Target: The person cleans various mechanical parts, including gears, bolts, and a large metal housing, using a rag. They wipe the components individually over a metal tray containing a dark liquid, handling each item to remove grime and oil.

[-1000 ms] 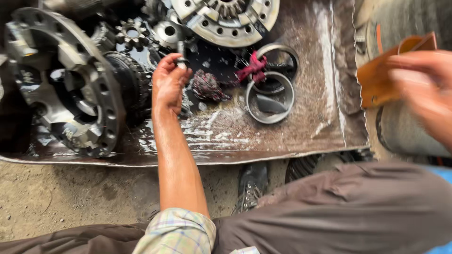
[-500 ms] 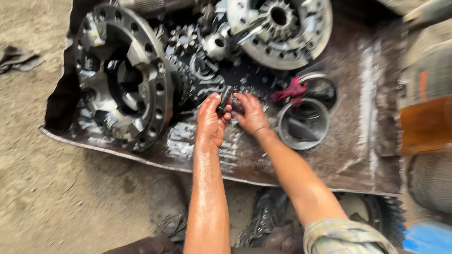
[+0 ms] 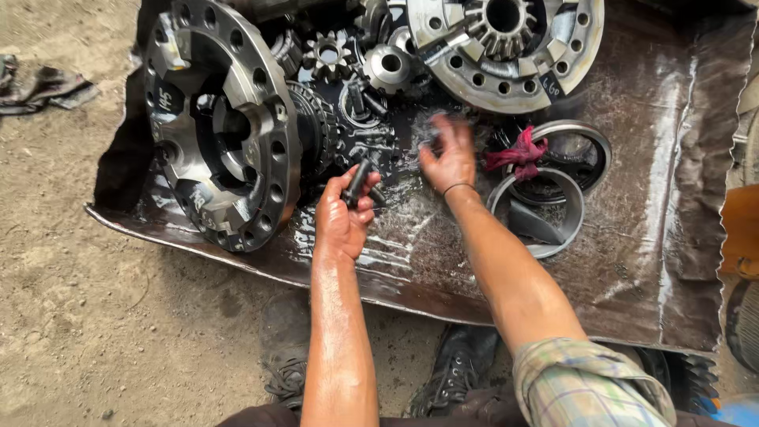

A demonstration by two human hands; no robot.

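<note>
Head view shows us looking down on an oily metal sheet (image 3: 632, 261) laid on dirt ground (image 3: 95, 332), with greasy drivetrain parts spread over its far half. Our left hand (image 3: 344, 217) is closed around a short dark bolt (image 3: 357, 180), fingers curled and thumb on top, the bolt standing up out of the fist; hand and bolt sit near the middle of the sheet, just right of the big flanged housing (image 3: 225, 126) that fills the sheet's left end. Our right hand (image 3: 451, 154) is open, fingers spread and blurred, palm down over the wet black patch at the sheet's centre; we cannot tell whether the fingertips touch anything there. Just beyond the left hand lies a small heap of dark bolts (image 3: 371, 142), and past that a small spur gear (image 3: 328, 55) and a bevel gear (image 3: 387, 67) near the far edge. At the far edge, right of centre, sits a round flanged case half (image 3: 514, 51) with a toothed gear in its middle. To the right of the right hand two steel rings (image 3: 545, 198) lie overlapping, one nearer us, one farther, with a red rag (image 3: 518, 154) draped on the farther one. A grey rag (image 3: 47, 87) lies on the ground off the sheet's left end. Our shoes (image 3: 458, 372) stand at the sheet's near edge.
</note>
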